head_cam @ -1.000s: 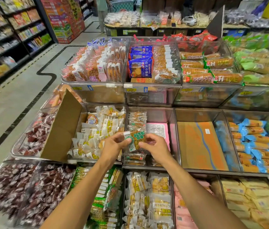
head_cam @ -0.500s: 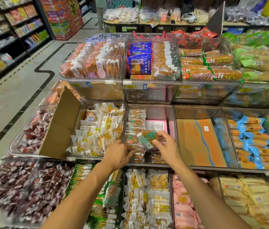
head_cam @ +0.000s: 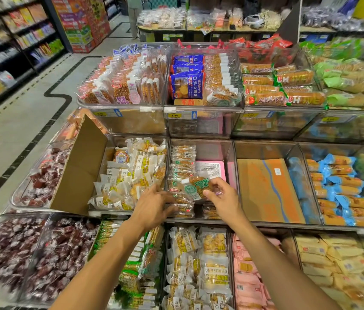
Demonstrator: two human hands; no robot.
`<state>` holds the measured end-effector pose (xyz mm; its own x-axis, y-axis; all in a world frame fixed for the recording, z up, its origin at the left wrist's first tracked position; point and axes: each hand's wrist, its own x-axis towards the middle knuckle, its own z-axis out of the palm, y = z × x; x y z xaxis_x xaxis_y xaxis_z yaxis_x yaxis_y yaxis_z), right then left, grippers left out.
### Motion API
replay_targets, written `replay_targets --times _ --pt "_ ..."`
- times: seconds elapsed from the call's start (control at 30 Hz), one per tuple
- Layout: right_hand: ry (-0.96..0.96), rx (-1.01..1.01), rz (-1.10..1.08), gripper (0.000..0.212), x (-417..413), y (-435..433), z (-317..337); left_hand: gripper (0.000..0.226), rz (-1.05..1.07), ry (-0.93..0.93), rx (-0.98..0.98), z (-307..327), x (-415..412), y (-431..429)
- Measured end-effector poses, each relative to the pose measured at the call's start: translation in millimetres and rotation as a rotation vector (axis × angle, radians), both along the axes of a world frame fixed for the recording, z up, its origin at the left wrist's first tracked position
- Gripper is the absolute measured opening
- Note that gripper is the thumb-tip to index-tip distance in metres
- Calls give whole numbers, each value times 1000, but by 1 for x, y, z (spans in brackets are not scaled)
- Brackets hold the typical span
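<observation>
The green-label snack packet (head_cam: 196, 186) is hanging in a pinch between the thumb and fingertips of the right hand (head_cam: 223, 199), just over the near end of the row of matching packets (head_cam: 182, 163) in the middle clear bin (head_cam: 231, 159). The left hand (head_cam: 154, 205) is resting on that row, fingers loosely spread, pressing rather than gripping. What I'm worrying about: the wrappers look slick, so wedging it in could end up toppling the row onto the pink sheet (head_cam: 212, 171), or the packet slipping out of that light pinch.
</observation>
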<state>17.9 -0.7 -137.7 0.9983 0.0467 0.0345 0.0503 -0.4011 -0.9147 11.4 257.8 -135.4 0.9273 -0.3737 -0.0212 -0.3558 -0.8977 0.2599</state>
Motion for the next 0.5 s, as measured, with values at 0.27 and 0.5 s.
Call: replay_targets --times 0.27,0.5 --pt "-38 -428 250 28 4 -6 1 34 72 51 -117 -15 -4 4" --pt "-134 -567 299 29 11 22 17 20 370 111 -865 3 -17 -11"
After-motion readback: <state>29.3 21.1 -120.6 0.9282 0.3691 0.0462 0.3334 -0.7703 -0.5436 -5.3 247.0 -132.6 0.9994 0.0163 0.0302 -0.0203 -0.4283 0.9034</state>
